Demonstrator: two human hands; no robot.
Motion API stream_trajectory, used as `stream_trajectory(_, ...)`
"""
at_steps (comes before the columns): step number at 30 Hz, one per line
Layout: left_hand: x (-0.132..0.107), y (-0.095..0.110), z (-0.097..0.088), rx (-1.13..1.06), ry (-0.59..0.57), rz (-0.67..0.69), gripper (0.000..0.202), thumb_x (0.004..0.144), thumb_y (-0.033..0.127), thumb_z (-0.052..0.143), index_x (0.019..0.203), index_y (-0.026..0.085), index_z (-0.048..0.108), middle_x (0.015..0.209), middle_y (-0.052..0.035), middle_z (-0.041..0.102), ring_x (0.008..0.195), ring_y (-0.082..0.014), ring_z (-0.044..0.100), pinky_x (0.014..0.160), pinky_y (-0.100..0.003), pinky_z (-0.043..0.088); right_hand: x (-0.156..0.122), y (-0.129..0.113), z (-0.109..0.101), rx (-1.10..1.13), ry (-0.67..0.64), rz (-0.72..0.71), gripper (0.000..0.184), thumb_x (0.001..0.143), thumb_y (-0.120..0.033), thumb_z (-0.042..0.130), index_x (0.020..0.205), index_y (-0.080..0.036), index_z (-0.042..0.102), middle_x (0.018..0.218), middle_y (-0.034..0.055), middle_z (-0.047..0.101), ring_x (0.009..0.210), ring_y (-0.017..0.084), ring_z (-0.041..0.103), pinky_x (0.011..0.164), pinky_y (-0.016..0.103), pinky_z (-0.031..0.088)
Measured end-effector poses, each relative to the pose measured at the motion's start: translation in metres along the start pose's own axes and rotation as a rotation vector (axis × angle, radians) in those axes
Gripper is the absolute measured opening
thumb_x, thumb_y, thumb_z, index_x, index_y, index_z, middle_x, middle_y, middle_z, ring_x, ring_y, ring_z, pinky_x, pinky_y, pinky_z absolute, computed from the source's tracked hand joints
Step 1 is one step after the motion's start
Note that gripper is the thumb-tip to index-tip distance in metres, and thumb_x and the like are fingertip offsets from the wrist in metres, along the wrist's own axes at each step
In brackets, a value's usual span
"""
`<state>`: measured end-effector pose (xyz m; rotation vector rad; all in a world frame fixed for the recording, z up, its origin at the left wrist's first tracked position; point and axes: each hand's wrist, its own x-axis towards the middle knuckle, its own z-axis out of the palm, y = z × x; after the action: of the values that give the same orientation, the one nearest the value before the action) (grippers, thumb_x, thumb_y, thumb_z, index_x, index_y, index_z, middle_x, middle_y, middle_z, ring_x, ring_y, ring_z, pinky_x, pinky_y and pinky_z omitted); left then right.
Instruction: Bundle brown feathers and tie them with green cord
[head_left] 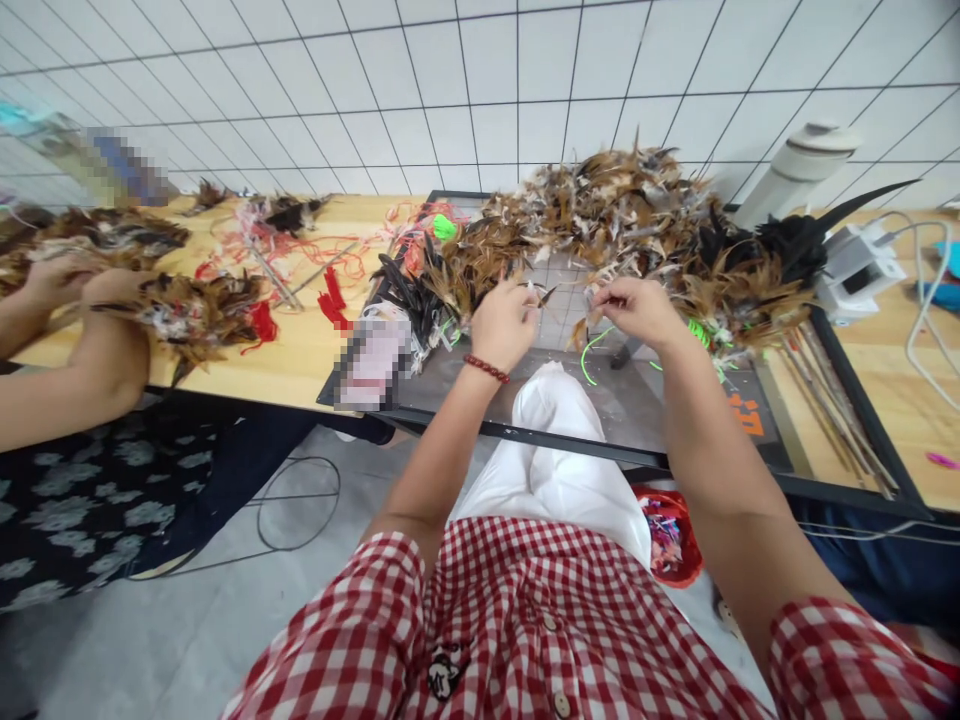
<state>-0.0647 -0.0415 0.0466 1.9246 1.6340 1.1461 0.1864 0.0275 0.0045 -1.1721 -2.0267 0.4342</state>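
A: State each hand's condition.
B: The right hand (636,308) pinches a small feather (578,333), apparently at its downy end, leaving the brown blade hanging. The left hand (504,322) has its fingertips bunched beside a dark-tipped feather; whether they grip it, I cannot tell.
A: Why is the pile (600,205) behind them?
B: Presumably for reach: it lies across the black-rimmed tray (864,400), glossy brown, fluffed white. Thin green string (584,362) curls below.
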Motion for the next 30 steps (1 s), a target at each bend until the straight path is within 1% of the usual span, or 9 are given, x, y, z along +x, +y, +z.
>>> stream_trajectory(5, 0.051, -0.008, 0.060, -0.302, -0.096, -0.133, 0.011, 0.076, 0.007, 0.069, 0.072, 0.017, 0.071, 0.076, -0.0031, 0.069, 0.076, -0.0160, 0.062, 0.084, -0.032, 0.051, -0.002, 0.009, 0.009, -0.093, -0.112, -0.046, 0.022, 0.073, -0.013, 0.065, 0.085, -0.023, 0.081, 0.083, 0.0032, 0.072, 0.073, 0.018, 0.061, 0.075, 0.034, 0.049)
stream_trajectory(9, 0.066, -0.032, 0.078, -0.494, -0.039, -0.206, 0.011, 0.074, 0.006, 0.067, 0.072, 0.016, 0.071, 0.071, -0.0016, 0.068, 0.071, -0.0126, 0.062, 0.077, -0.026, 0.050, -0.004, 0.004, 0.024, -0.165, -0.220, -0.080, 0.022, 0.080, -0.014, 0.063, 0.090, -0.023, 0.080, 0.090, 0.0065, 0.070, 0.084, 0.022, 0.063, 0.079, 0.035, 0.050)
stream_trajectory(13, 0.051, -0.040, 0.039, -0.447, -0.115, -0.155, 0.007, 0.069, 0.010, 0.072, 0.073, 0.015, 0.073, 0.073, -0.0027, 0.071, 0.069, -0.0114, 0.061, 0.074, -0.024, 0.050, -0.006, -0.001, 0.034, -0.238, -0.235, -0.033, 0.017, 0.083, -0.015, 0.056, 0.083, -0.020, 0.072, 0.093, 0.0110, 0.066, 0.091, 0.027, 0.062, 0.081, 0.040, 0.051)
stream_trajectory(16, 0.033, -0.039, -0.021, -0.404, -0.145, 0.029, 0.017, 0.069, 0.019, 0.076, 0.086, 0.017, 0.077, 0.086, -0.0050, 0.075, 0.077, -0.0142, 0.065, 0.076, -0.026, 0.052, -0.005, 0.000, 0.037, -0.217, -0.071, -0.025, 0.014, 0.085, -0.016, 0.052, 0.087, -0.021, 0.065, 0.098, 0.0123, 0.064, 0.094, 0.029, 0.061, 0.084, 0.042, 0.050)
stream_trajectory(18, 0.022, -0.044, -0.059, -0.290, -0.071, 0.070, 0.022, 0.073, 0.023, 0.073, 0.093, 0.018, 0.078, 0.093, -0.0068, 0.076, 0.080, -0.0158, 0.065, 0.077, -0.028, 0.052, -0.004, 0.000, 0.039, -0.168, 0.068, -0.030, 0.010, 0.086, -0.018, 0.052, 0.087, -0.022, 0.061, 0.096, 0.0107, 0.065, 0.094, 0.027, 0.060, 0.084, 0.042, 0.050)
stream_trajectory(20, 0.013, -0.052, -0.082, -0.116, -0.104, 0.057, 0.025, 0.074, 0.024, 0.070, 0.098, 0.019, 0.077, 0.096, -0.0076, 0.075, 0.082, -0.0175, 0.065, 0.079, -0.030, 0.052, -0.002, 0.001, 0.039, -0.113, 0.183, -0.027, 0.006, 0.087, -0.022, 0.053, 0.086, -0.023, 0.059, 0.093, 0.0086, 0.065, 0.091, 0.026, 0.060, 0.083, 0.040, 0.049)
stream_trajectory(22, 0.006, -0.062, -0.087, 0.112, -0.203, 0.057, 0.027, 0.071, 0.023, 0.071, 0.098, 0.019, 0.077, 0.098, -0.0087, 0.074, 0.086, -0.0207, 0.066, 0.085, -0.033, 0.053, -0.002, 0.000, 0.039, -0.066, 0.267, -0.013, 0.008, 0.090, -0.029, 0.054, 0.085, -0.024, 0.057, 0.090, 0.0070, 0.065, 0.088, 0.024, 0.060, 0.081, 0.039, 0.049)
stream_trajectory(26, -0.005, -0.069, -0.063, 0.466, -0.303, 0.042, 0.015, 0.071, 0.022, 0.070, 0.085, 0.021, 0.074, 0.092, -0.0108, 0.073, 0.092, -0.0277, 0.066, 0.086, -0.037, 0.051, -0.002, 0.000, 0.039, 0.089, 0.361, 0.056, 0.023, 0.092, -0.047, 0.059, 0.087, -0.025, 0.057, 0.082, 0.0031, 0.064, 0.078, 0.020, 0.058, 0.076, 0.036, 0.048)
stream_trajectory(30, -0.002, -0.071, -0.060, 0.413, -0.069, -0.113, 0.010, 0.080, 0.024, 0.064, 0.071, 0.021, 0.064, 0.072, -0.0055, 0.066, 0.078, -0.0222, 0.062, 0.075, -0.032, 0.046, 0.002, 0.003, 0.043, 0.431, 0.331, 0.191, 0.036, 0.080, -0.056, 0.073, 0.089, -0.026, 0.057, 0.074, -0.0017, 0.058, 0.064, 0.015, 0.052, 0.061, 0.030, 0.044)
